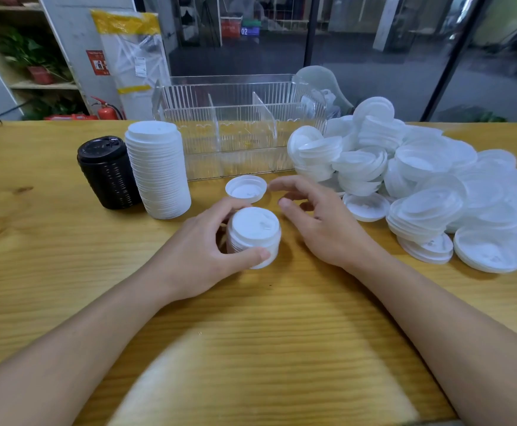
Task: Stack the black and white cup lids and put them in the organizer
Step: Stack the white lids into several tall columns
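Observation:
My left hand grips a short stack of white lids standing on the wooden table, thumb in front and fingers behind it. My right hand hovers just right of that stack, fingers loosely spread, holding nothing. A single white lid lies upside down just beyond the stack, near my right fingertips. A tall stack of white lids and a shorter stack of black lids stand at the left. The clear organizer with dividers stands behind them.
A large loose pile of white lids covers the table's right side. A shelf with plants and a fire extinguisher stand beyond the table's far left edge. A glass wall is behind the organizer.

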The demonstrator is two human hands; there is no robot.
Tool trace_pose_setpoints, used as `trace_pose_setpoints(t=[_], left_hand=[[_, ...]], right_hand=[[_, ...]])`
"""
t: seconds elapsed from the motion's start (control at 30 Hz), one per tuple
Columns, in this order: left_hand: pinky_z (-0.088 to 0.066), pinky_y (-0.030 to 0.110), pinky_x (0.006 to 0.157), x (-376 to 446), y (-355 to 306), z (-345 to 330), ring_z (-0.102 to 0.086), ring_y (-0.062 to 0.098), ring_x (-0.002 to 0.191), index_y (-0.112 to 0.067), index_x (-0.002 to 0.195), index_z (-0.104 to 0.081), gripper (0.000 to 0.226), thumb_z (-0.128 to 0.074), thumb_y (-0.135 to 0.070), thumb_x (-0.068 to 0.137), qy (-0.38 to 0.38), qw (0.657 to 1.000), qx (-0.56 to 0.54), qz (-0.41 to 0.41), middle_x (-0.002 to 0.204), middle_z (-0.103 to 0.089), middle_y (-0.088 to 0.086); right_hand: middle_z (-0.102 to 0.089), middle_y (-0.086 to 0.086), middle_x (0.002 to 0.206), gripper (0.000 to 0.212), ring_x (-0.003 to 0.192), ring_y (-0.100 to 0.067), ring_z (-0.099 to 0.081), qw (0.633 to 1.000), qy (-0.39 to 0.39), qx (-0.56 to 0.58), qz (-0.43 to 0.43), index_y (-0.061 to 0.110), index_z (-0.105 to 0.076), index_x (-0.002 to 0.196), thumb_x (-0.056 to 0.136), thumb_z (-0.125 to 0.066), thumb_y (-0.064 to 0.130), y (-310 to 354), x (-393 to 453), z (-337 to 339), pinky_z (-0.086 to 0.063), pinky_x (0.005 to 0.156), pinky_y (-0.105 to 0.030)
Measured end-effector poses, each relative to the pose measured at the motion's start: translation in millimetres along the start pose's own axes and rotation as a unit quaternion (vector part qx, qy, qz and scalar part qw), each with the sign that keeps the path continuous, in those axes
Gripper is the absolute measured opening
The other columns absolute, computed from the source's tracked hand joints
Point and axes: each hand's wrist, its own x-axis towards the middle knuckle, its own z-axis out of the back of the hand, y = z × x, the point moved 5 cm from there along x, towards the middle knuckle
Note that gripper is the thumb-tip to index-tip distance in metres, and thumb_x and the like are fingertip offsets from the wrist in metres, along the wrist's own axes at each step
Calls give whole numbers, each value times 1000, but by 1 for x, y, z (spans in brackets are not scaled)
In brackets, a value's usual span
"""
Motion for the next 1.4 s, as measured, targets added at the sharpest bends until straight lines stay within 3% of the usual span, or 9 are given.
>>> trace_pose_setpoints(t=[0.2,0.37,0.57,0.7,0.8,0.9,1.03,1.27,1.4], left_hand=[[-56,36,99,3,12,7,-68,0,116,-43,130,-59,56,-89,-51,85,-38,999,-4,36,124,-72,-23],[-53,28,90,4,12,6,-68,0,112,-42,127,-59,53,-90,-49,85,-42,998,-9,38,120,-72,-24],[-50,22,88,4,11,7,-67,0,112,-42,127,-58,53,-90,-50,85,-40,998,-10,41,121,-71,-22],[-50,21,86,3,11,8,-67,1,110,-42,127,-58,53,-90,-50,86,-35,999,-11,37,119,-72,-21],[-50,19,86,2,10,7,-66,0,111,-42,129,-57,54,-89,-51,86,-33,999,-7,35,120,-71,-22],[-48,13,83,2,10,7,-66,0,109,-44,129,-57,54,-89,-51,86,-34,999,-3,31,119,-71,-23],[-51,22,88,1,11,7,-67,1,110,-44,129,-56,54,-89,-52,87,-29,999,-6,35,120,-71,-22],[-54,24,93,1,10,8,-67,-2,113,-44,130,-57,56,-90,-51,86,-26,999,-8,38,121,-70,-27],[-54,25,97,1,10,9,-67,-4,116,-45,132,-59,60,-93,-50,83,-27,999,-8,39,124,-70,-29]], right_hand=[[-66,22,137,48,114,-2,-63,994,44,-103,5,34,-56,149,107,-61,13,-14,33,-22,-50,96,-21],[-71,17,115,54,96,5,-64,993,23,-118,0,26,-60,148,98,-73,10,-22,43,-25,-47,87,-10],[-69,13,99,45,88,-7,-64,989,-33,-144,26,24,-71,132,89,-86,17,-19,38,-8,-49,80,-18],[-67,5,77,36,69,-9,-60,994,-88,28,-62,31,-66,135,100,-77,29,-18,18,17,-50,69,-22],[-64,6,65,29,58,-10,-57,987,-33,91,-132,31,-65,134,105,-71,34,-21,3,20,-45,59,-24],[-73,6,77,22,61,-4,-60,991,-12,-30,-130,34,-75,118,102,-71,48,-23,0,19,-47,64,-25],[-71,10,88,33,77,-5,-63,974,4,-187,-129,34,-77,112,96,-70,61,-24,0,25,-50,71,-28],[-65,23,120,61,102,2,-64,983,30,-154,-96,38,-68,133,81,-84,65,-13,-2,22,-53,88,-23],[-64,23,121,73,109,3,-61,980,41,-186,-65,35,-64,142,79,-87,63,-11,-3,12,-52,91,-23]])
